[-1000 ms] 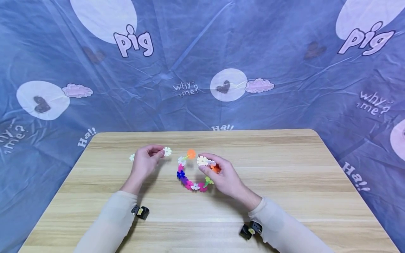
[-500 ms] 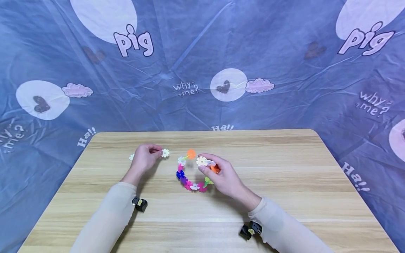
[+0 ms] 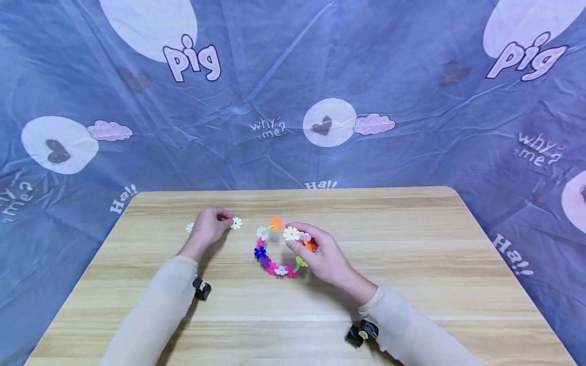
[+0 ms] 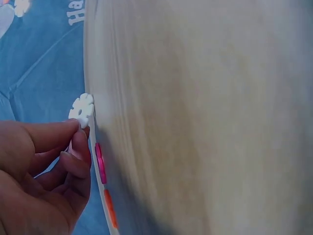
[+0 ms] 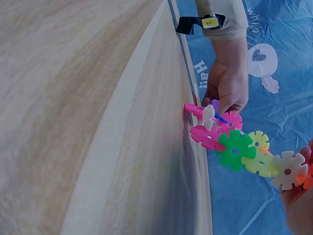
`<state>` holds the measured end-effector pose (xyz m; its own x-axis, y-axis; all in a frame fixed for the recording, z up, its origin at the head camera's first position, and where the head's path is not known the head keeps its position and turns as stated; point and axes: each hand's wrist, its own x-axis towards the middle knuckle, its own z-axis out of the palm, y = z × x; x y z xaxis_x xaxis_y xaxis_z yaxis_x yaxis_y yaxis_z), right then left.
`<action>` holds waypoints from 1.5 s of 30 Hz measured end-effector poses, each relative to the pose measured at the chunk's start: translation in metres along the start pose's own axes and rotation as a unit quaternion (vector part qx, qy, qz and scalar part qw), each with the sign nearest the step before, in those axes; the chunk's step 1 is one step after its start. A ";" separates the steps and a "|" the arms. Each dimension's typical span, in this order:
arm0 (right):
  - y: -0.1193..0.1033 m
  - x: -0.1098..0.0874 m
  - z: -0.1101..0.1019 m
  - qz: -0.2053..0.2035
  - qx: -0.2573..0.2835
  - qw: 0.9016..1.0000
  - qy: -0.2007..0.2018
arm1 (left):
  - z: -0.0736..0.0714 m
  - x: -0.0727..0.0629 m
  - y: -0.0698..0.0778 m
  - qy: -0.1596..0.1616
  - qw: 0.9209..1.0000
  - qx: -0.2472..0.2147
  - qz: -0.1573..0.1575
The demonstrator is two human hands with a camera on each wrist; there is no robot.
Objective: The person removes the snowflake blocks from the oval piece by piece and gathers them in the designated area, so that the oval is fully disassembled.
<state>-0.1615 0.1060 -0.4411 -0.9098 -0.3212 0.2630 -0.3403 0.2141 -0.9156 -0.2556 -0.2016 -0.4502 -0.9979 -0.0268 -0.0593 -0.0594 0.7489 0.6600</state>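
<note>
My left hand [image 3: 208, 227] pinches a white snowflake disc [image 3: 236, 223] by its edge between thumb and fingertip; in the left wrist view the notched disc [image 4: 82, 108] stands above the fingertips. With thumb and fingers my right hand [image 3: 322, 254] holds one end of a curved chain of interlocked snowflake discs [image 3: 271, 267], coloured white, orange, green, pink, purple and blue. A white disc [image 3: 291, 233] shows at its fingertips, and an orange disc [image 3: 276, 222] ends the chain's far side. Part of the chain is hidden behind the right hand.
Another white disc [image 3: 189, 227] lies on the wooden table [image 3: 412, 264] left of the left hand. In the left wrist view a pink disc [image 4: 100, 164] and an orange disc [image 4: 110, 208] lie near the table's edge. A blue printed cloth [image 3: 274, 76] hangs behind.
My left hand has moved slightly to the left and down with the white snowflake disc. The right hand and the chain have stayed nearly still.
</note>
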 end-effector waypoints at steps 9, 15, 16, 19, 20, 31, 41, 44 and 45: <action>0.001 0.000 0.001 0.007 -0.002 1.000 0.003 | -0.002 0.007 -0.004 -0.001 1.000 0.023 0.019; -0.001 -0.001 0.003 0.006 -0.003 1.000 0.003 | -0.004 0.011 -0.006 -0.009 0.999 0.039 0.025; -0.001 -0.001 0.003 0.007 -0.003 1.000 0.003 | -0.004 0.011 -0.006 -0.011 0.999 0.040 0.024; -0.001 -0.001 0.004 0.011 -0.003 1.000 0.000 | -0.005 0.011 -0.006 -0.012 0.999 0.036 0.024; -0.002 -0.001 0.004 0.012 -0.003 1.000 0.000 | -0.006 0.010 -0.006 -0.012 0.999 0.032 0.023; 0.000 -0.002 0.002 0.026 0.005 1.000 -0.001 | -0.007 -0.009 -0.003 -0.020 0.996 -0.073 0.042; -0.002 -0.001 0.002 0.014 0.003 1.000 0.011 | -0.004 -0.034 0.017 -0.018 0.990 -0.100 0.103; -0.002 0.000 0.002 0.004 0.003 1.000 0.017 | -0.002 -0.041 0.025 -0.018 0.986 -0.117 0.120; -0.002 0.000 0.002 0.001 0.003 1.000 0.019 | -0.002 -0.043 0.028 -0.020 0.984 -0.124 0.126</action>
<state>-0.1606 0.1041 -0.4398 -0.9185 -0.2857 0.2733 -0.3381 0.2094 -0.9175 -0.2143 -0.1808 -0.4282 -0.9800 0.1696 0.1040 0.1811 0.5438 0.8194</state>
